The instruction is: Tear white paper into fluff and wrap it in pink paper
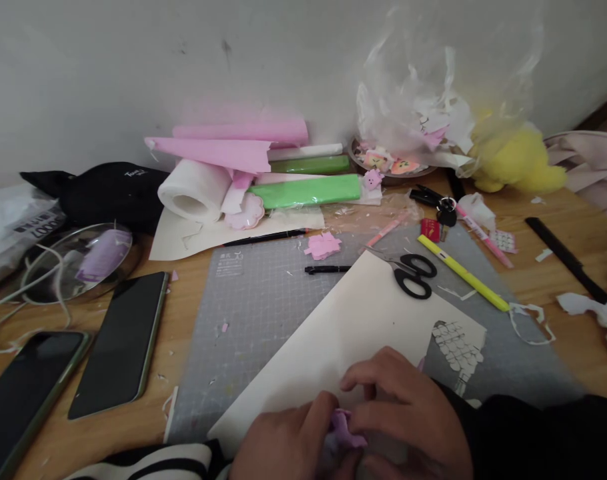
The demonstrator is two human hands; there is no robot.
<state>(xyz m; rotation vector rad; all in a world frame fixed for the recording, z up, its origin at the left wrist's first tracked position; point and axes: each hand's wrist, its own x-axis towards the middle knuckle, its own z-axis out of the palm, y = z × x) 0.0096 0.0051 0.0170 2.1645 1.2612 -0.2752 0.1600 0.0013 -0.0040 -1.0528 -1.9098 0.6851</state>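
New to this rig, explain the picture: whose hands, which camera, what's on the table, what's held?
No robot here: a person works with two bare hands. The single picture comes from a camera worn on the head, looking forward and down.

At the near edge, the left hand and right hand come together around a small pink piece, pinched in the fingers; its full shape is partly hidden.

Below and beyond them, white paper lies on a gray mat on a wooden table. Black-handled scissors rest partly on the paper. Two phones lie at left; a white roll sits farther back.
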